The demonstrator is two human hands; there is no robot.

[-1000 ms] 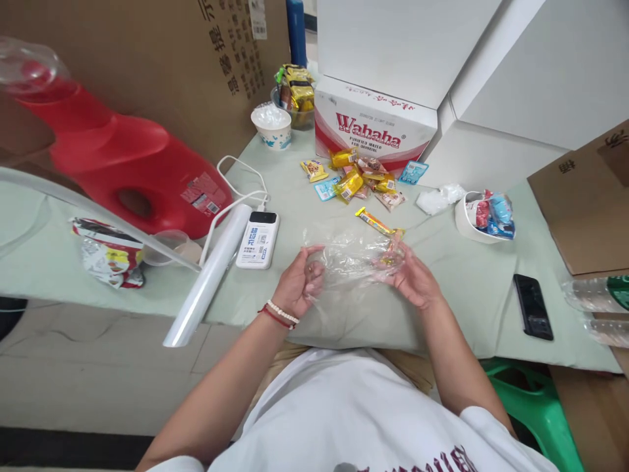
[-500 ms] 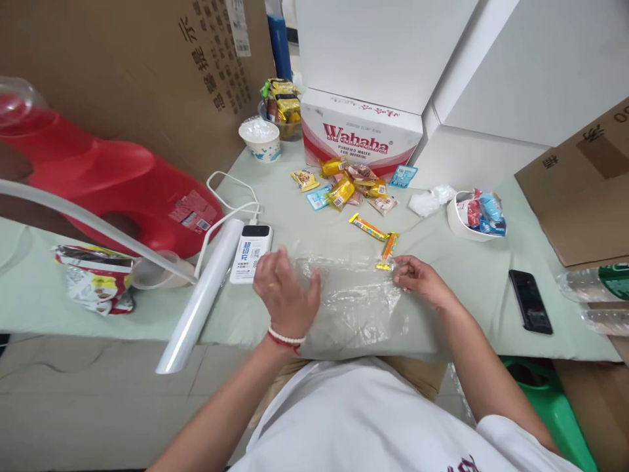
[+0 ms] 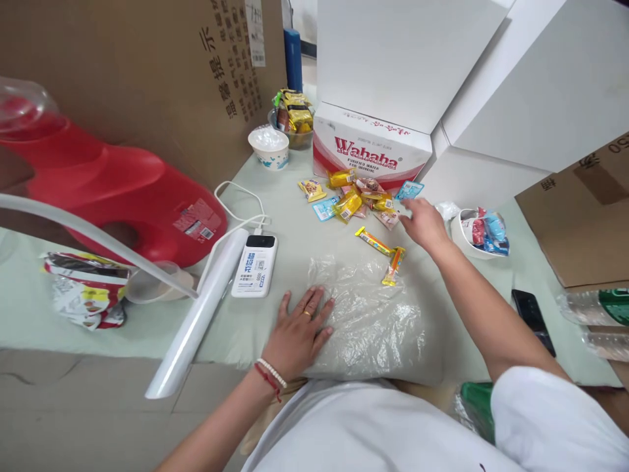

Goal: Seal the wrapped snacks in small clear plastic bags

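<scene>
while the left fingers [image 3: 311,305] lie splayed, clear crinkled plastic [image 3: 368,331] gleams.

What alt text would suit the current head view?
A person's left hand lies flat by the left edge of clear plastic spread on a green table, while the right hand is beside a pile of wrapped snacks before a Wahaha box. Two slim yellow packets lie near the plastic's far edge.

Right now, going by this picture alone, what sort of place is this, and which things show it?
Probably a makeshift indoor work corner, perhaps in an office or storeroom: wrapped snacks and a power bank lie on a table, with a large cardboard box standing behind.
</scene>
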